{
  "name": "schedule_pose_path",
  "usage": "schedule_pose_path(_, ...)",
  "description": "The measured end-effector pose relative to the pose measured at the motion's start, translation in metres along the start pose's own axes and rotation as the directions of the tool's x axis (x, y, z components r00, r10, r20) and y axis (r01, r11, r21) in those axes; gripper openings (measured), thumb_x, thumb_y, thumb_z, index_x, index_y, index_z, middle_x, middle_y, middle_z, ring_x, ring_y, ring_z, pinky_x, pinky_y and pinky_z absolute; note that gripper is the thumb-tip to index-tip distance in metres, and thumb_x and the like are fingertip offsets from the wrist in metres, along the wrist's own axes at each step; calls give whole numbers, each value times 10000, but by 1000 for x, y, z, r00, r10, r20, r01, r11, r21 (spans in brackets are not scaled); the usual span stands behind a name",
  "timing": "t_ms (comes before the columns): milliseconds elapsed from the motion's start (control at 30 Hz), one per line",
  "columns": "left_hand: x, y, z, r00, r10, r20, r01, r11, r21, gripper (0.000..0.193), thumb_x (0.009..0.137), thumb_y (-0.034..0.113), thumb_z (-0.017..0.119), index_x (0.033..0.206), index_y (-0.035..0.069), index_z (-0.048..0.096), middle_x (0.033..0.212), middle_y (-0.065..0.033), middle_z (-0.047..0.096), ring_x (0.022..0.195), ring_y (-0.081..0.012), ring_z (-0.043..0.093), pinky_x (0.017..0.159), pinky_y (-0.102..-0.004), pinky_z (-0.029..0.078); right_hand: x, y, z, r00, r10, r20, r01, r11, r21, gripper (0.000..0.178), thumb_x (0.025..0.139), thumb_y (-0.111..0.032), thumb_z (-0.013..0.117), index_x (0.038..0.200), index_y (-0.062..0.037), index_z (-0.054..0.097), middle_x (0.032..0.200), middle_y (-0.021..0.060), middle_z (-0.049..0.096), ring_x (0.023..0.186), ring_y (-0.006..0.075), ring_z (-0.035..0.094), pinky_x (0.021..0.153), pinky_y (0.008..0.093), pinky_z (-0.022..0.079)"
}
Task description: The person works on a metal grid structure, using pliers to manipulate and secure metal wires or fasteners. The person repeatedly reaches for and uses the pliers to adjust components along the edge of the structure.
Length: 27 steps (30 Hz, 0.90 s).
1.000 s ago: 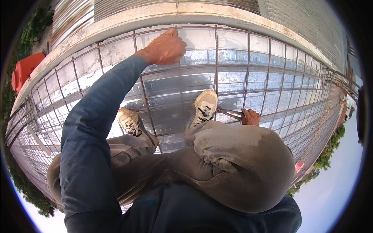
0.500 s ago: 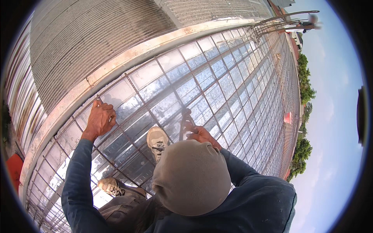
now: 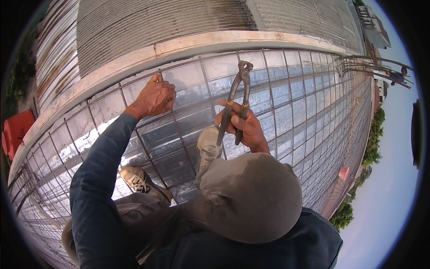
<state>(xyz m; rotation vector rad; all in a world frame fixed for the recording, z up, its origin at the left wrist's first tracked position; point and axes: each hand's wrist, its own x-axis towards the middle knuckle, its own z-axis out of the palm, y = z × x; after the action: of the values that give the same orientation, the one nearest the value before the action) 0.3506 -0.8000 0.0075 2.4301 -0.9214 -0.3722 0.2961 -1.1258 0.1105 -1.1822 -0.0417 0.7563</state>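
My left hand (image 3: pixel 154 97) is closed, with thumb and fingertips pinched at the outermost rebar of the mesh (image 3: pixel 207 81), beside the concrete edge. What lies in that pinch is too small to make out; a thin dark strand shows just beyond the fingertips. In my right hand (image 3: pixel 251 130) is a pair of end-cutting pincers (image 3: pixel 245 67) with dark handles and orange bands. Its jaws point away from me, above the mesh, and the handles are spread apart with fingers around and between them.
Shiny corrugated metal decking (image 3: pixel 168 150) lies under the mesh, where my shoes (image 3: pixel 208 145) stand. A concrete ledge (image 3: pixel 188 46) borders it, with a ribbed roof (image 3: pixel 165 20) beyond. Bent rebar ends (image 3: pixel 378 67) stick out at far right. A red container (image 3: pixel 18 130) is at left, a pinkish bucket (image 3: pixel 343 173) at right.
The pincers have come up into fuller view, their handles now spread in my right hand. My left hand stays pinched at the outer bar. The whole view has turned and shifted.
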Motion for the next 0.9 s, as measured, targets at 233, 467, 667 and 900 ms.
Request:
schedule_pose_path(233,-9,-3,7,994,-43,-101,40,999,-30,116,852,136,658,769,110,735,785,-45,670,758,-247,575,883,-392,373,39,-1,-20,888,352,-297,-444,486,-753,361,1000,-116,616,1337,4,660,877,126,721,698,181,561,669,347,466)
schedule_pose_path(467,-7,6,-2,996,-73,-59,67,993,-94,129,857,120,643,768,118,737,755,-39,645,692,-232,494,862,-376,361,47,17,-5,915,362,-177,-225,94,-970,181,971,-117,639,1074,31,637,927,269,696,908,490,655,828,534,499)
schedule_pose_path(667,-8,3,2,994,-59,-92,53,996,-66,138,851,134,644,757,126,744,751,-34,661,697,-238,524,861,-379,364,48,21,-7,924,351,-153,-178,38,-983,216,980,-147,649,1117,21,645,1032,262,671,1018,469,649,885,533,501)
schedule_pose_path(900,-9,3,1,997,-55,-49,52,997,-55,123,874,121,658,786,113,744,750,-28,631,711,-198,483,867,-376,351,47,26,-7,948,313,-64,-79,34,-996,293,1001,-220,664,1169,20,657,1024,241,675,1014,446,650,882,523,502)
